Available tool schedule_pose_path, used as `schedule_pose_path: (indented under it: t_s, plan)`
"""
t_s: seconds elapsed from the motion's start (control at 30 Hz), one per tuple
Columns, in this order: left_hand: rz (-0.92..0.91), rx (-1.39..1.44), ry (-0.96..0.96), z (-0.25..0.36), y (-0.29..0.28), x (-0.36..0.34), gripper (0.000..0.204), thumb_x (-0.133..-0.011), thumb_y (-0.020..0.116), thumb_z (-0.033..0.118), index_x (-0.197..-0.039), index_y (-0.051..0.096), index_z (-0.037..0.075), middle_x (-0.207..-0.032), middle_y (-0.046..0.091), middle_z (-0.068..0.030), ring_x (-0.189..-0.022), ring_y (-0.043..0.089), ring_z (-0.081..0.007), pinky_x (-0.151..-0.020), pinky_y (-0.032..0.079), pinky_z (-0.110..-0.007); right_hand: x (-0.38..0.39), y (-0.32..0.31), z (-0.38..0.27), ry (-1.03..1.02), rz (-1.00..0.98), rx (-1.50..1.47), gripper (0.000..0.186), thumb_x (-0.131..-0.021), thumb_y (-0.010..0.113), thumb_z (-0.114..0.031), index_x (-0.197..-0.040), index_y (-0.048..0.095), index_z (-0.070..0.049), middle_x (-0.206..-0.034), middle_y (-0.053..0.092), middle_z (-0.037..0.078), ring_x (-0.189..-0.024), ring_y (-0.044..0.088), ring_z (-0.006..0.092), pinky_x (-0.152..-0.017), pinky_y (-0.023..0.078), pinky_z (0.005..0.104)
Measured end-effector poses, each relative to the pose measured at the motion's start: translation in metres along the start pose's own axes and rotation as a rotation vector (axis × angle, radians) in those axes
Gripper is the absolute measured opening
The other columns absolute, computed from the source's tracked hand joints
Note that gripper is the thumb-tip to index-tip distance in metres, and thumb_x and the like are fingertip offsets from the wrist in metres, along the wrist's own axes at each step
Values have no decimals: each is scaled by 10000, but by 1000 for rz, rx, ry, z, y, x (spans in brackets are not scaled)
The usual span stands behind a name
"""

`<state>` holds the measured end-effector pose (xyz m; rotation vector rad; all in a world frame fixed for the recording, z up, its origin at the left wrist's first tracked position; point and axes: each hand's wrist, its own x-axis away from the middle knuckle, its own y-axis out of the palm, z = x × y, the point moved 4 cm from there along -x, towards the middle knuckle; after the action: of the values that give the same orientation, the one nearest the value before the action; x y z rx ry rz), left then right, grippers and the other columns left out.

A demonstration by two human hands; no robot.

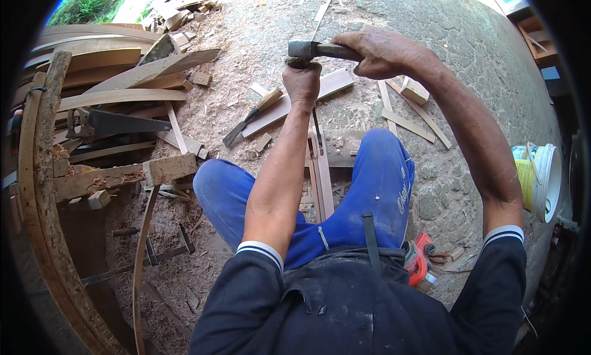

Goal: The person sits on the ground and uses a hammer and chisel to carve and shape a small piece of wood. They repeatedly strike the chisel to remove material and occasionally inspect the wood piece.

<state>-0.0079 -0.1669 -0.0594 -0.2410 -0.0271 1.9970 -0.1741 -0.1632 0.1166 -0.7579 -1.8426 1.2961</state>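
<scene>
Shaving-strewn floor (468, 103): right grip (380, 51) grasps hammer (301, 49), left grip (301, 84) clenches chisel (316, 123), timber (322, 184) below left grip seems already part-slotted, remaining cutting indeterminable.

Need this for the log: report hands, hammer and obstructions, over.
Left hand grips chisel-like tool, pointing down at slotted wood. Right hand grips hammer, head at tool's top, contact unclear. Wood-handled chisel lies aside; nothing seen blocking.

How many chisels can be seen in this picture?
2: one chisel held in the left hand, its top at the hammer; another chisel lies by a pale board, left of the left forearm. Others may be hidden.
</scene>
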Motion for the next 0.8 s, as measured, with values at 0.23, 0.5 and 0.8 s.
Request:
schedule_pose_path:
  t_s: [0.23,0.5,0.8]
  plan:
    - [30,-49,-85,-31,3,-10,137,-763,704,159,-741,704,23,-678,713,-107,-654,697,-204,-672,530,-364,10,-126,-4,49,703,-726,483,-955,644,-171,-1380,501,9,-890,645,91,-700,607,144,-603,527,313]
    - [57,-47,-67,73,-17,50,126,-813,744,106,-887,709,11,-848,751,-91,-730,696,-167,-760,558,-341,5,26,12,81,-158,-179,454,-824,598,-29,-1265,564,-125,-954,682,118,-901,669,293,-800,533,473]
    - [7,50,-154,-16,8,-27,106,-746,684,93,-666,662,27,-597,630,-22,-511,566,-122,-502,443,-325,16,-52,11,24,412,-376,588,-872,723,-193,-1419,524,-112,-1059,697,168,-962,703,272,-879,578,457]
